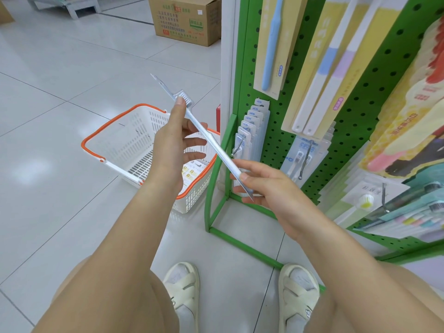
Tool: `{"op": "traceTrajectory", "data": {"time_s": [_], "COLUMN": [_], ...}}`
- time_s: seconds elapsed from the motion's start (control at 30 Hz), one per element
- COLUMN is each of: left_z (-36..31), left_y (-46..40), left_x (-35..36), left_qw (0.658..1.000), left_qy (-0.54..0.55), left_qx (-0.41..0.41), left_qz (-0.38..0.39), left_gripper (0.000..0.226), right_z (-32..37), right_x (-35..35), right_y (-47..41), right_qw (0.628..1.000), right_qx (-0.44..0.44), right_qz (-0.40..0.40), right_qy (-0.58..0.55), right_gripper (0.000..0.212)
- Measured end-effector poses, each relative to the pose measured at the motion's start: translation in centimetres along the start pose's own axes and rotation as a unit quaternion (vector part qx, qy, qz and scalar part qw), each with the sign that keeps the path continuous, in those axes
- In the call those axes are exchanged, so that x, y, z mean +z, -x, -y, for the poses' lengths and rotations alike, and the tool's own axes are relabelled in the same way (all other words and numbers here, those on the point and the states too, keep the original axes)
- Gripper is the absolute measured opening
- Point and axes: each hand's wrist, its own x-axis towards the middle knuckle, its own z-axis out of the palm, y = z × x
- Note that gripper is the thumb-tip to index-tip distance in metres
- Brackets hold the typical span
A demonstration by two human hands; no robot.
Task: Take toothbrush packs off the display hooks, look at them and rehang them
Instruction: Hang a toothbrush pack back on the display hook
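A clear toothbrush pack is held edge-on in front of the green pegboard display, slanting from upper left to lower right. My left hand pinches its upper part near the brush head. My right hand pinches its lower end between thumb and fingers. Just right of the pack, a row of similar clear packs hangs on a low display hook. Another pale blue pack hangs on the hook beside it.
A white shopping basket with orange rim sits on the tiled floor at left, holding a card. A cardboard box stands farther back. Larger toothbrush packs hang higher on the pegboard, more packs at lower right. My sandalled feet stand below.
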Motion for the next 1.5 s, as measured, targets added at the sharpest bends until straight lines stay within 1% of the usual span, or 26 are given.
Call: {"op": "traceTrajectory", "data": {"time_s": [0.1,0.17,0.27,0.37,0.5,0.67,0.73,0.8,0.83,0.9,1.0,1.1,1.2,1.27,1.3,1.33,1.37,1.4,1.43,1.47,1.5], "left_z": [0.1,0.3,0.9,1.2,1.2,1.4,1.5,1.5,1.5,1.4,1.2,1.3,1.5,1.6,1.6,1.7,1.7,1.8,1.8,1.8,1.7], "left_y": [-0.1,-0.1,-0.1,-0.1,-0.2,0.3,0.4,0.3,0.2,-0.1,-0.3,-0.3,-0.2,0.1,0.2,0.3,0.2,0.2,0.1,0.1,0.1], "left_x": [-0.1,-0.1,0.1,0.1,-0.1,0.4,0.5,0.5,0.4,0.2,0.0,-0.2,-0.2,-0.1,0.0,0.0,0.0,0.1,0.0,0.0,0.1], "left_qw": [1.000,0.999,0.999,0.997,0.995,0.994,0.994,0.994,0.994,0.996,0.997,0.995,0.992,0.991,0.991,0.991,0.992,0.993,0.994,0.995,0.996], "left_qy": [0.000,-0.007,-0.001,-0.012,-0.029,-0.047,-0.061,-0.072,-0.075,-0.074,-0.066,-0.082,-0.096,-0.088,-0.084,-0.079,-0.075,-0.069,-0.063,-0.054,-0.043], "left_qx": [0.023,0.033,0.050,0.077,0.091,0.081,0.076,0.074,0.073,0.059,0.040,0.057,0.076,0.082,0.080,0.076,0.070,0.065,0.061,0.057,0.053], "left_qz": [-0.016,-0.009,0.012,0.019,0.025,0.059,0.053,0.032,0.021,-0.006,-0.029,-0.004,0.026,0.052,0.064,0.073,0.077,0.076,0.072,0.066,0.059], "left_gripper": [0.046,0.043,0.035,0.027,0.032,0.029,0.024,0.019,0.021,0.031,0.041,0.035,0.016,0.003,0.005,0.009,0.012,0.014,0.015,0.016,0.017], "right_z": [-0.1,0.0,0.0,0.0,0.0,-0.3,-0.4,-0.4,-0.4,-0.4,-0.5,-0.5,-0.8,-0.9,-0.8,-0.8,-0.8,-0.8,-0.8,-0.8,-0.8], "right_x": [0.0,0.1,0.3,0.1,0.0,-0.2,-0.4,-0.4,-0.5,-0.5,-0.4,-0.3,-0.4,-0.5,-0.5,-0.4,-0.3,-0.2,0.0,0.2,0.4], "right_y": [0.0,0.1,0.2,0.1,-0.1,-0.2,-0.2,-0.2,-0.1,-0.1,0.0,0.0,-0.3,-0.4,-0.4,-0.4,-0.4,-0.4,-0.3,-0.1,0.0], "right_qw": [1.000,1.000,1.000,1.000,0.999,0.998,0.999,0.999,0.999,0.998,0.998,0.998,0.997,0.996,0.996,0.995,0.990,0.979,0.958,0.927,0.893], "right_qx": [-0.009,-0.017,-0.017,0.000,0.028,0.000,-0.004,-0.001,-0.001,0.001,-0.007,-0.015,-0.014,-0.013,-0.016,-0.023,-0.037,-0.051,-0.064,-0.079,-0.098], "right_qz": [-0.013,-0.008,-0.012,-0.022,-0.034,-0.064,-0.054,-0.026,-0.012,0.006,0.009,-0.019,-0.039,-0.046,-0.050,-0.059,-0.072,-0.089,-0.108,-0.125,-0.135], "right_qy": [-0.014,0.000,-0.010,-0.013,-0.019,-0.006,0.002,0.028,0.042,0.058,0.063,0.065,0.070,0.074,0.074,0.082,0.114,0.177,0.259,0.344,0.418], "right_gripper": [0.033,0.034,0.027,0.017,0.016,0.014,0.015,0.015,0.013,0.009,0.009,0.013,0.021,0.021,0.020,0.023,0.035,0.051,0.065,0.073,0.075]}}
